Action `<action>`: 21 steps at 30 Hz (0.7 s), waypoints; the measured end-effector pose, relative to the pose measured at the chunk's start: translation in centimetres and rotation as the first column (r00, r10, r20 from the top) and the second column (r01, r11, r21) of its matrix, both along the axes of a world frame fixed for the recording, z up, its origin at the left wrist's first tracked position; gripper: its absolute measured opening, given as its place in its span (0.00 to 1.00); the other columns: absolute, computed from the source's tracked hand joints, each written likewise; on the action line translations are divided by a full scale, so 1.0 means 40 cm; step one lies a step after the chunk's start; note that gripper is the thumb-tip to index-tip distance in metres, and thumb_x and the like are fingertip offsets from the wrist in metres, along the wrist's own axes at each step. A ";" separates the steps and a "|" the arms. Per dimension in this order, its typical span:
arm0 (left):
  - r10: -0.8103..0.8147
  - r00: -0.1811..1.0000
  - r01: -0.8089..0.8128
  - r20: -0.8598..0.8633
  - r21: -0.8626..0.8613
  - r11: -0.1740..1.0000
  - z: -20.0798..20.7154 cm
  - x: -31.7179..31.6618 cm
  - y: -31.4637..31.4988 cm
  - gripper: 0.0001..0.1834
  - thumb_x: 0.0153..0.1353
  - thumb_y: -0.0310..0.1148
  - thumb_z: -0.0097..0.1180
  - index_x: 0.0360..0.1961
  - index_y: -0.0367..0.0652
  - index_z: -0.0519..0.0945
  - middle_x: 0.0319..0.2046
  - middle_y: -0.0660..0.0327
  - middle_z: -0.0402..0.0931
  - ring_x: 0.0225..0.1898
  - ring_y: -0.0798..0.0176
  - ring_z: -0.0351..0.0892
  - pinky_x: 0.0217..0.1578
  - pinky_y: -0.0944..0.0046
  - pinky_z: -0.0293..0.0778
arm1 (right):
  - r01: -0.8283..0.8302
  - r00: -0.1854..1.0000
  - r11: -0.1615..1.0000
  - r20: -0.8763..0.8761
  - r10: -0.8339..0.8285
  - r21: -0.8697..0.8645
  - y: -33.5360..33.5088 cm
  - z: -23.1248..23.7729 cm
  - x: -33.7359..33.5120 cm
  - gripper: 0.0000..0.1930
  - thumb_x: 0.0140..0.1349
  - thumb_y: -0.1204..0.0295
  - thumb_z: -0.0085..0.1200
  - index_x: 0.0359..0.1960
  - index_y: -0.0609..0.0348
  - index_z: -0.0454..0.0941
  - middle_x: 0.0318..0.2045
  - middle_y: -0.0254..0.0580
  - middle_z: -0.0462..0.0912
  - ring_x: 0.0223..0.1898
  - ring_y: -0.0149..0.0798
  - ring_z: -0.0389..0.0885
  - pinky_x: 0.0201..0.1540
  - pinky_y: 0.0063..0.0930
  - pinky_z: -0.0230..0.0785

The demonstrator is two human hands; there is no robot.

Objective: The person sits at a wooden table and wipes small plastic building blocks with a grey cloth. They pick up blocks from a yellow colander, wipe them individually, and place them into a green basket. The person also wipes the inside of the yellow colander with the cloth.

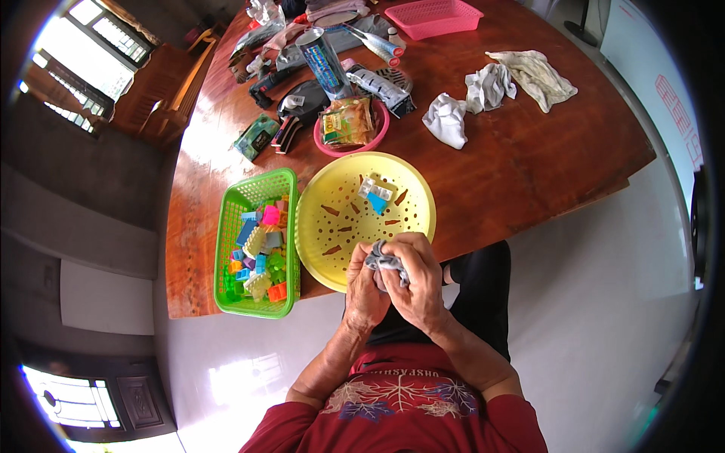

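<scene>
My left hand [365, 294] and my right hand [417, 281] meet just over the near edge of the table. Both are closed on a bunched grey cloth [387, 263]; whether anything is wrapped inside it is hidden by my fingers. Right beyond them sits a yellow colander [317, 219] with round and slotted holes. Inside it lie a white-grey toy block [374, 188] and a blue toy block [377, 203], close together. Left of the colander, a green plastic basket [224, 264] contains many coloured building blocks [260, 245].
Behind the colander stands a pink bowl [384, 134] with food packets [347, 122]. A tall blue can [323, 62] rises there among bags and rackets [374, 44]. White cloths [445, 121] lie to the right, a pink basket [434, 19] at the far edge of the wooden table [521, 166].
</scene>
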State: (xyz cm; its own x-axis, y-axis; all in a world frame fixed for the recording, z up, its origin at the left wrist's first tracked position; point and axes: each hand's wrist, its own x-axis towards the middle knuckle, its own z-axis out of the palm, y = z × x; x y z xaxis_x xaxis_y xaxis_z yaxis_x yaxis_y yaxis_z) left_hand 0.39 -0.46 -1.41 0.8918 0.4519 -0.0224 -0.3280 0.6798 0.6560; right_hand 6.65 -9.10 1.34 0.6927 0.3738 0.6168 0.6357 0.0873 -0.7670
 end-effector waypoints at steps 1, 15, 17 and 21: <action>0.023 0.999 -0.023 0.036 -0.002 1.000 -0.002 0.001 -0.001 0.05 0.68 0.32 0.45 0.41 0.47 0.72 0.38 0.63 0.75 0.38 0.67 0.77 0.40 0.66 0.77 | -0.080 0.990 0.997 -0.116 0.079 -0.007 0.000 0.009 0.008 0.09 0.55 0.78 0.54 0.38 0.64 0.73 0.35 0.45 0.73 0.32 0.39 0.76 0.32 0.28 0.69; 0.011 0.996 -0.024 -0.083 -0.148 0.989 0.040 0.015 0.012 0.15 0.70 0.47 0.40 0.40 0.48 0.71 0.36 0.65 0.71 0.38 0.69 0.72 0.42 0.66 0.71 | 0.040 0.997 0.999 -0.062 -0.041 -0.024 0.035 -0.015 -0.032 0.16 0.50 0.81 0.57 0.42 0.65 0.71 0.39 0.51 0.71 0.37 0.50 0.74 0.39 0.35 0.69; 0.023 0.994 -0.043 -0.108 -0.187 0.981 0.034 0.017 0.013 0.16 0.68 0.48 0.42 0.39 0.47 0.73 0.36 0.63 0.73 0.37 0.67 0.73 0.41 0.65 0.72 | -0.009 0.994 0.999 -0.113 0.004 -0.039 0.017 -0.021 -0.038 0.15 0.52 0.81 0.56 0.42 0.65 0.70 0.38 0.50 0.72 0.36 0.48 0.76 0.37 0.34 0.71; 0.021 0.990 -0.051 -0.141 -0.207 0.977 0.051 0.028 0.034 0.18 0.65 0.52 0.47 0.35 0.47 0.73 0.28 0.67 0.66 0.30 0.70 0.64 0.32 0.68 0.66 | -0.138 0.975 0.987 -0.185 0.121 -0.080 -0.032 -0.029 -0.071 0.17 0.50 0.82 0.57 0.43 0.65 0.70 0.37 0.50 0.74 0.35 0.46 0.79 0.36 0.33 0.72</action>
State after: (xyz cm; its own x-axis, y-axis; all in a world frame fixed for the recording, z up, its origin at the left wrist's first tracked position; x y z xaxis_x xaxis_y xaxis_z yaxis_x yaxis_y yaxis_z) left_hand 1.49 0.89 0.63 0.8567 0.4559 -0.2412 -0.2713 0.7961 0.5409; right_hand 3.79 -10.38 0.19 0.7309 0.5165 0.4460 0.4751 0.0840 -0.8759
